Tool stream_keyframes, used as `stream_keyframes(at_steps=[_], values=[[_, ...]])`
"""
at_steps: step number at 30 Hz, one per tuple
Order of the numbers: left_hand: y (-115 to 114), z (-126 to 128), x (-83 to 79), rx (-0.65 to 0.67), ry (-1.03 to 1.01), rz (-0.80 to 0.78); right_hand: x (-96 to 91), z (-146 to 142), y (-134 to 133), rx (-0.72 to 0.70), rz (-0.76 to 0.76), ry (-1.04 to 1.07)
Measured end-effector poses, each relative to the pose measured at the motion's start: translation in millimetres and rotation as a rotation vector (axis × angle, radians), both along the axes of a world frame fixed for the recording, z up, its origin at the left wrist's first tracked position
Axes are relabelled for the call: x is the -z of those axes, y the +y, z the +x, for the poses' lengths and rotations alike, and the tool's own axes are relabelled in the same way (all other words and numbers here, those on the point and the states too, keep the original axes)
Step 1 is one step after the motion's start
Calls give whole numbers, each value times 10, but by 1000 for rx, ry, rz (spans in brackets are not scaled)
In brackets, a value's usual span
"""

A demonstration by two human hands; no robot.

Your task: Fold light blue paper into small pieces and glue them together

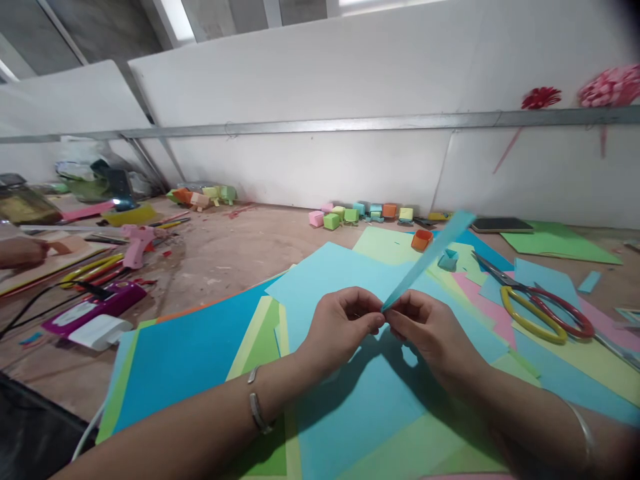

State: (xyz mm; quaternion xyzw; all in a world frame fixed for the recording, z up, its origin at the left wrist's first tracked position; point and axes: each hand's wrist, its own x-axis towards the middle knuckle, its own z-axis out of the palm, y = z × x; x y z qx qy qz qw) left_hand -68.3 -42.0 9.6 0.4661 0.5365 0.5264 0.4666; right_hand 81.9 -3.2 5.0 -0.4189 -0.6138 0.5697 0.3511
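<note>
A narrow light-blue paper strip (431, 253) slants up to the right from between my fingertips. My left hand (345, 320) pinches its lower end, fingers closed. My right hand (430, 330) pinches the same end from the other side, its fingertips almost touching those of the left. The very tip of the strip is hidden by the fingers. Both hands are raised over a light-blue paper sheet (360, 413) and cast shadows on it. Behind the strip lie a small orange folded paper piece (422, 240) and a small blue one (448, 259).
Scissors (533, 303) with yellow and red handles lie at right on coloured sheets. Small paper cubes (351, 215) line the wall. At left are a pink glue gun (136, 245), a purple power strip (97, 310), a tape roll (131, 214) and another person's hand (23, 252).
</note>
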Motion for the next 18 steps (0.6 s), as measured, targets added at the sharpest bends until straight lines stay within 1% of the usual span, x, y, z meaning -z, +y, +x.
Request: stream_keyframes(at_steps=[3,7,10,13,18], values=[[-6,-3,0,8,-6,-9,-13,5,-12,19,-51,-58],[2,-15,3,36,-31,-34,12,6,-11,33,-71,-22],[18,-29,6,48,-10,-33,40,0,1,17,-30,18],[32,-36,2,36,25,-18,39,-11,3,9,42,38],[25,-20,-7,54,39,11,12,-16,-29,14,103,-18]])
